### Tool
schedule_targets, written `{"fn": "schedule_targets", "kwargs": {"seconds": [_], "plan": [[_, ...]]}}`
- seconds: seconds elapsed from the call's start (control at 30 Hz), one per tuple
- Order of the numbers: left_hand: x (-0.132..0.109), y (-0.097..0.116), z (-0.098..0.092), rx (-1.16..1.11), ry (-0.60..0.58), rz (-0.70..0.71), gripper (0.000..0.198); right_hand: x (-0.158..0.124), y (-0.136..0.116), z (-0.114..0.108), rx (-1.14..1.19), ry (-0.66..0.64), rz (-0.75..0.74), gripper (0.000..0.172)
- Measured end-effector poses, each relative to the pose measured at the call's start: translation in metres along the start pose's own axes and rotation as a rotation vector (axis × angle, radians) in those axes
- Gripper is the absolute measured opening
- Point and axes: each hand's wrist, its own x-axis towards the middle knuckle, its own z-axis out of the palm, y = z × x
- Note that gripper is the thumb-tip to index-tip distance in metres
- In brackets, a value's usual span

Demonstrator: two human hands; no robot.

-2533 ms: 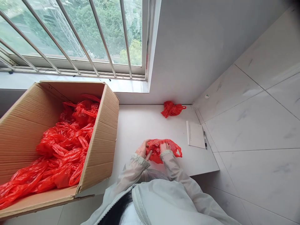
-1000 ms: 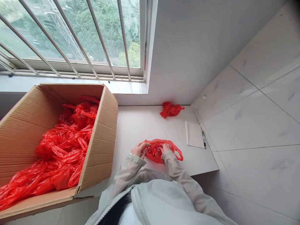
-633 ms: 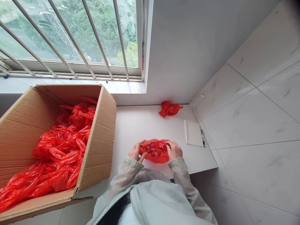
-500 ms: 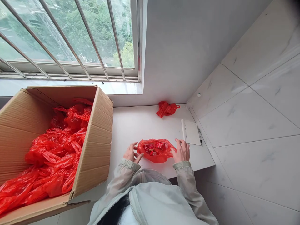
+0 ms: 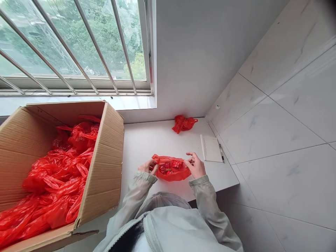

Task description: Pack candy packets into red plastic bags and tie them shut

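Observation:
A thin red plastic bag [image 5: 173,176] lies on the white table in front of me, its mouth open upward. Inside it are several small red wrapped packets [image 5: 177,163], their printing too small to read. At the bag's left end, my left hand [image 5: 147,166] is closed on the gathered plastic. My right hand [image 5: 196,167] pinches the rim at the right end, thumb against the plastic and index finger partly raised.
On my left stands a large open cardboard box [image 5: 105,175] full of red plastic bags [image 5: 63,175]. A crumpled red bag [image 5: 183,124] rests at the table's back. To the right lie a spiral notepad [image 5: 212,148] and a pen [image 5: 221,153], near the tiled wall [image 5: 275,140].
My right hand has moved inward to the left, and the bag's opening has become narrower. The left fingers have closed on the bag's left end. The view has shifted slightly.

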Motion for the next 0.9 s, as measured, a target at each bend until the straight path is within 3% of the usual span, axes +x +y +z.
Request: {"fn": "schedule_targets", "kwargs": {"seconds": [0.13, 0.27, 0.37, 0.47, 0.57, 0.63, 0.7, 0.77, 0.83, 0.9], "plan": [[-0.005, 0.006, -0.02, -0.044, 0.068, 0.025, 0.019, -0.005, -0.008, -0.006, 0.421, -0.084, 0.011, 0.053], [-0.023, 0.003, -0.038, -0.097, 0.191, 0.137, 0.025, -0.012, -0.007, -0.018, 0.51, -0.049, -0.087, 0.049], [-0.034, -0.013, -0.035, -0.073, 0.205, 0.159, 0.026, -0.008, 0.001, -0.015, 0.46, -0.08, -0.079, 0.051], [-0.042, -0.034, -0.026, -0.036, 0.187, 0.103, 0.024, -0.005, 0.013, -0.002, 0.268, -0.07, -0.043, 0.049], [-0.045, -0.049, -0.017, -0.023, 0.221, 0.049, 0.062, -0.006, 0.022, 0.008, 0.059, -0.009, -0.048, 0.05], [-0.043, -0.051, -0.012, -0.002, 0.261, 0.023, 0.074, -0.009, 0.023, 0.009, -0.041, -0.008, -0.063, 0.046], [-0.036, -0.046, -0.008, 0.017, 0.296, 0.017, 0.069, -0.012, 0.019, 0.007, -0.115, -0.041, -0.105, 0.031], [-0.028, -0.038, -0.007, 0.026, 0.302, 0.027, 0.049, -0.014, 0.012, 0.003, -0.157, -0.066, -0.18, 0.018], [-0.021, -0.03, -0.011, 0.032, 0.287, 0.041, 0.027, -0.016, 0.002, 0.0, -0.166, -0.029, -0.243, 0.015], [-0.019, -0.024, -0.02, 0.046, 0.28, 0.047, 0.024, -0.02, -0.007, -0.002, -0.148, 0.044, -0.263, 0.014]]}}
